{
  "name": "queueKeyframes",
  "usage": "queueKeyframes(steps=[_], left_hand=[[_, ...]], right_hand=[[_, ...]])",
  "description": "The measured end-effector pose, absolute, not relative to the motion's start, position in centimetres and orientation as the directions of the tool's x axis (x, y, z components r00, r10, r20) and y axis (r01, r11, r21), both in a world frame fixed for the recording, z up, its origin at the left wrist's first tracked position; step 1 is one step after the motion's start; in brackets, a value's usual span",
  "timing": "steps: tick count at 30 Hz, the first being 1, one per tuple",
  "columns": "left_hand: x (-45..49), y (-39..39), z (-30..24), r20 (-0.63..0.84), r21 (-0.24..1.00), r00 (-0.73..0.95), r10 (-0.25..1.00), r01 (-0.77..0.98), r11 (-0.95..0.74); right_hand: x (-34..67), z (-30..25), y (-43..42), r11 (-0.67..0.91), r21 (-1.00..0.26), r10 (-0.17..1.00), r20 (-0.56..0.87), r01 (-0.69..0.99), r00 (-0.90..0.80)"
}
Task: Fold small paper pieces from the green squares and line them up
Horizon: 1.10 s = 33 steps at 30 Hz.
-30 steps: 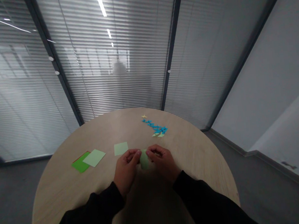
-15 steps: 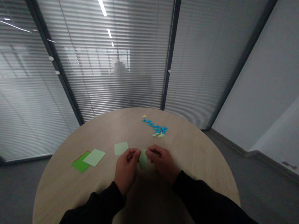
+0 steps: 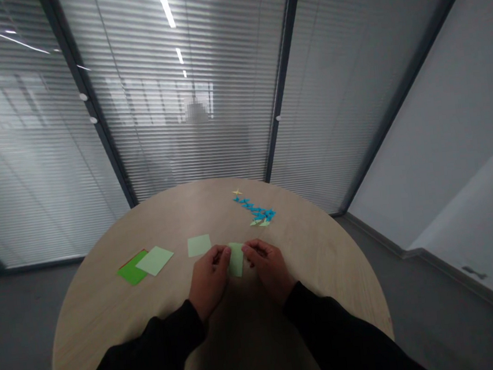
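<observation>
Between my two hands is a pale green sheet of paper [image 3: 236, 260], held up near the middle of the table. My left hand [image 3: 211, 280] pinches its left edge between thumb and curled fingers. On the other side, my right hand [image 3: 269, 265] grips the upper right edge the same way. Just beyond my left hand lies a flat pale green square of paper [image 3: 199, 245]. Whether the held sheet has a fold in it I cannot tell.
The round wooden table [image 3: 324, 265] carries a bright green paper stack [image 3: 129, 273] at left, partly under a pale green sheet [image 3: 155, 260]. Several small blue folded paper pieces [image 3: 255, 210] trail toward a yellow one [image 3: 237, 192], with pale green pieces [image 3: 264, 223] beside them. Blinds [image 3: 199, 149] stand behind.
The held pale green paper now shows a wider, flatter face between my fingers. My right hand has shifted very slightly; both hands keep their pinch.
</observation>
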<state>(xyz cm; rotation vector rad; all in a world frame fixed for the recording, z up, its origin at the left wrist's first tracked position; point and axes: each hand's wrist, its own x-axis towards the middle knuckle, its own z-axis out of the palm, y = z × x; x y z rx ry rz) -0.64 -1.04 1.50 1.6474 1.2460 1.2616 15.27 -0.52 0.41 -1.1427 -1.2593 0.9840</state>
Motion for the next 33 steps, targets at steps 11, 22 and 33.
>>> queueKeyframes(steps=[11, 22, 33], left_hand=[[-0.72, -1.12, 1.84, 0.392, 0.829, 0.069, 0.917, 0.406, -0.385], [-0.79, -0.94, 1.76, 0.372, 0.782, 0.137, 0.918, 0.487, -0.389], [-0.67, -0.99, 1.56, 0.215, 0.938, 0.127, 0.968, 0.25, -0.241]], right_hand=[[15.25, 0.41, -0.62, 0.192, -0.98, 0.976, 0.196, 0.053, 0.091], [15.53, 0.1, -0.23, 0.228, -0.971, 0.965, 0.235, 0.069, 0.116], [15.7, -0.11, -0.12, 0.262, -0.958, 0.956, 0.274, 0.121, 0.103]])
